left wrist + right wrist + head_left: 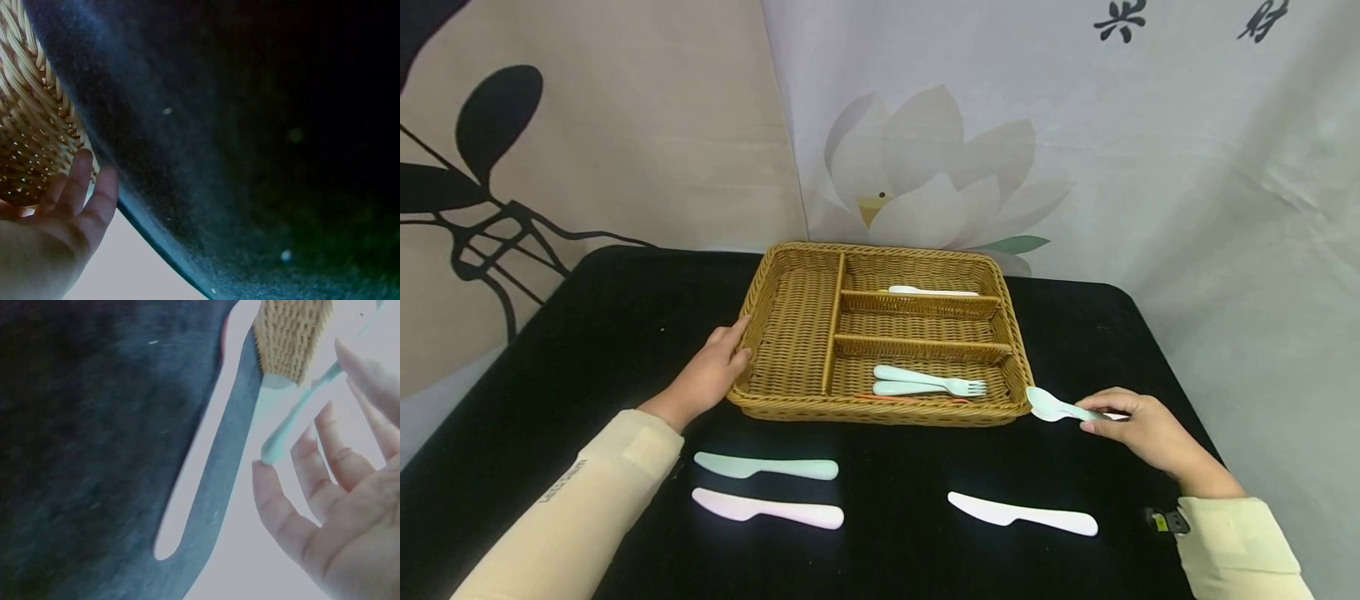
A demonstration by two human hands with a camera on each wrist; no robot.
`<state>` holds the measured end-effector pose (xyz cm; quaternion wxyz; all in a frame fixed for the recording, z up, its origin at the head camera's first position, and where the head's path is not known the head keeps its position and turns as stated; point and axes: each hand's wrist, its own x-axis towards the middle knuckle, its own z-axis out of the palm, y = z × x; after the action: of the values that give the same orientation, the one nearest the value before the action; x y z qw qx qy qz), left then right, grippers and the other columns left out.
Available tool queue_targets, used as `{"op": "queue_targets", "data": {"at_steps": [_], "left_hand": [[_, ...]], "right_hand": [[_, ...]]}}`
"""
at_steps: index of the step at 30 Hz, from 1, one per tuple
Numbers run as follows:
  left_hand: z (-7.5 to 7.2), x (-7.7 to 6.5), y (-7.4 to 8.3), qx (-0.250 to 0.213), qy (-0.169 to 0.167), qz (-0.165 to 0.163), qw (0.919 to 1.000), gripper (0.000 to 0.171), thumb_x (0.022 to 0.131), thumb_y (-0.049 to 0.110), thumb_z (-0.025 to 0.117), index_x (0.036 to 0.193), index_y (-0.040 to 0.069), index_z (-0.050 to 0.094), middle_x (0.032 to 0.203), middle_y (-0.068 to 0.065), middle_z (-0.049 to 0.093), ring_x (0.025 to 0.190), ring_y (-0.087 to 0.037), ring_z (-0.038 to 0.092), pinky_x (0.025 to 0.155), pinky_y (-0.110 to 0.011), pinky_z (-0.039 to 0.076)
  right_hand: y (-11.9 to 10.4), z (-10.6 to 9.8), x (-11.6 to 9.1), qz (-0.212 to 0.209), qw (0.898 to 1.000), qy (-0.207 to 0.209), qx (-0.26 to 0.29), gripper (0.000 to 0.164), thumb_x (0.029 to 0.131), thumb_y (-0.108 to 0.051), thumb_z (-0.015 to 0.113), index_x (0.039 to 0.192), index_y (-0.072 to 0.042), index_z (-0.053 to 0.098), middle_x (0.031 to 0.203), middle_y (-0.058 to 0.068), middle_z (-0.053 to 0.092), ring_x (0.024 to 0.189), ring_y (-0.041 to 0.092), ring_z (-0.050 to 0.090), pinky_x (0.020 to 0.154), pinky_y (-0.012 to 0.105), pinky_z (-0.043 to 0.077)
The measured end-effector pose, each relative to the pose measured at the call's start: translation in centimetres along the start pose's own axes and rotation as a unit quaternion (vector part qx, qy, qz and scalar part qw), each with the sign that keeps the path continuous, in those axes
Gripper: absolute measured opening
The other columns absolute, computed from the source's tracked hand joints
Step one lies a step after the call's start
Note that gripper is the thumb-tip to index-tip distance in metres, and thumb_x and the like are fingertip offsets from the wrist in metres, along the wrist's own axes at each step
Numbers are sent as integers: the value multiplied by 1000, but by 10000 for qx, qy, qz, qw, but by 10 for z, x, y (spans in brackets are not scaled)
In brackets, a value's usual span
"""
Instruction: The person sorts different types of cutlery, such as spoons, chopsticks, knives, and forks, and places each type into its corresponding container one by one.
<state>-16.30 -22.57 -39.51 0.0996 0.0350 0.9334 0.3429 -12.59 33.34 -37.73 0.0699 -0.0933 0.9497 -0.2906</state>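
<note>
From here I see the right hand [1131, 425] pinching a pale green spoon [1046, 405] by its handle, toward the right edge of the bench [887, 550], its bowl by the near right corner of the basket [887, 414]; whether a second lies beneath, I cannot tell. The left hand [711, 371] rests on the basket's left side, fingers slightly apart. I'd keep that touch light and raise the bowl well clear of the rim before any sideways move.
</note>
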Motion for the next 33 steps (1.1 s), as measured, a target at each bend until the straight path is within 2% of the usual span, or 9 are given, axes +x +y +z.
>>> {"op": "queue_targets", "data": {"at_steps": [7, 13, 22, 33], "left_hand": [[-1, 3, 0, 42, -15, 63, 10000, 61, 105, 24, 32, 156, 8, 4, 143, -25, 24, 120, -40, 40, 105, -64, 28], [-4, 2, 1, 10, -14, 60, 10000, 61, 105, 25, 32, 156, 8, 3, 144, -25, 23, 121, -40, 38, 106, -64, 27], [0, 0, -1, 12, -31, 45, 10000, 61, 105, 25, 32, 155, 7, 4, 143, -25, 24, 121, -40, 39, 105, -64, 28], [0, -2, 0, -29, -6, 33, 10000, 61, 105, 24, 32, 155, 7, 3, 142, -25, 25, 121, -39, 39, 106, -63, 29]], "right_hand": [[-11, -8, 14, -273, 9991, 297, -104, 26, 84, -16, 75, 107, -6, 72, 107, 12, 64, 92, 17, 52, 68, 27, 48], [-29, -13, 34, -320, 9988, 319, -178, 27, 86, -12, 72, 111, -3, 71, 107, 14, 62, 93, 25, 52, 72, 36, 46], [-51, -17, 65, -588, 9967, 467, -316, 27, 87, -12, 71, 111, -1, 70, 103, 14, 62, 90, 25, 51, 74, 39, 44], [-79, -21, 101, -502, 9960, 632, -386, 28, 89, -12, 69, 114, 0, 68, 105, 19, 60, 94, 30, 51, 79, 47, 42]]}}
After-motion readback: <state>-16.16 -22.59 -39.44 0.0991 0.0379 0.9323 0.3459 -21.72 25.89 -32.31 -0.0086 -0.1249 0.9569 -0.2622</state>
